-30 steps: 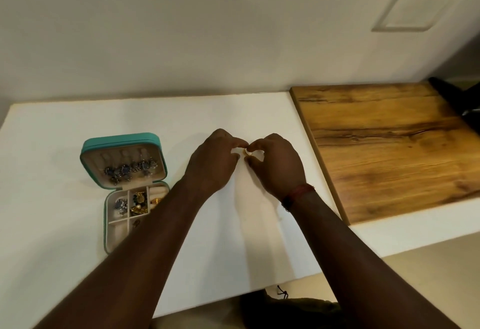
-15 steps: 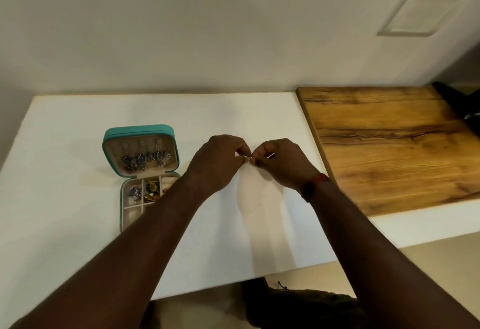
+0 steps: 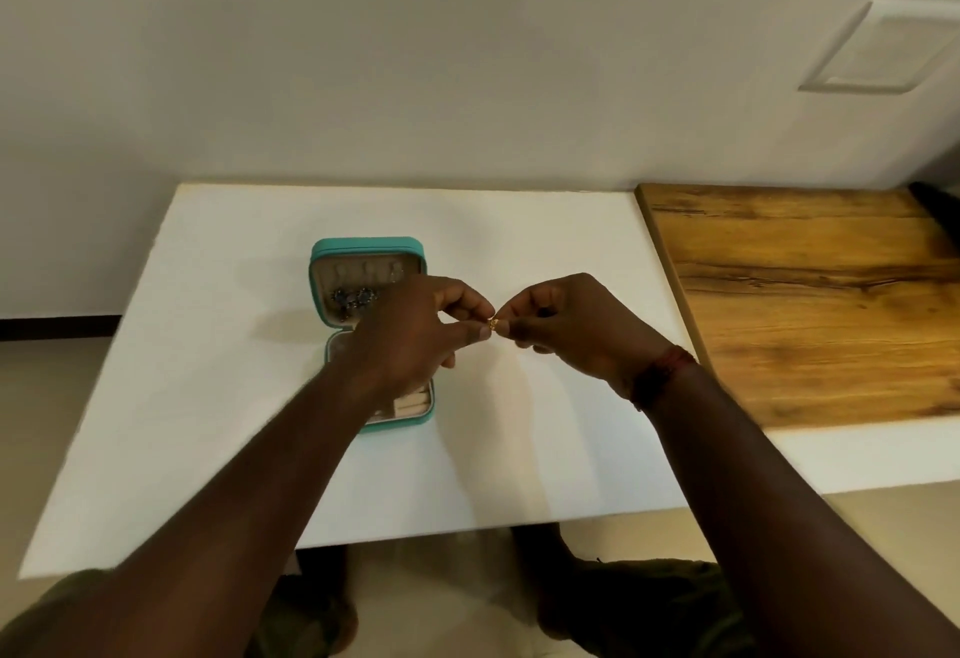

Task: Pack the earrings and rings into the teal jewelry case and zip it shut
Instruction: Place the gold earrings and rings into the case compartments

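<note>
1. The left hand (image 3: 410,330) and right hand (image 3: 566,325) meet above the flat white surface (image 3: 208,345). Each grip is pinched, thumb against forefinger, on the same small gold piece of jewellery (image 3: 494,323), one from either side. It is too small for me to tell ring from earring.
2. Change: a second ago the hands worked this piece well to the right of the case, with bare surface between. Now the left hand overlaps the case's base in my view. Part of that shift is the head camera swinging, so I cannot split hand travel from head travel.
3. The teal zip-round jewelry case (image 3: 363,243) lies open, lid raised on the far side. Blue-stone earrings (image 3: 353,298) hang on the lid's cream panel. The left hand and forearm hide most of the base; only the cream ring rolls (image 3: 410,402) at its near right corner show.
4. My reading: the gold piece is on its way over to the case, and both grips remain on it, perhaps fitting a back. Seating it in a slot comes next. The zip is not yet started.
5. Risk: a piece this tiny, passed between two pinches, could drop and roll on the smooth surface.
6. Also there: a brown wooden board (image 3: 805,304) at right, touching the surface's edge, and a red thread band (image 3: 665,371) on the right wrist.
</note>
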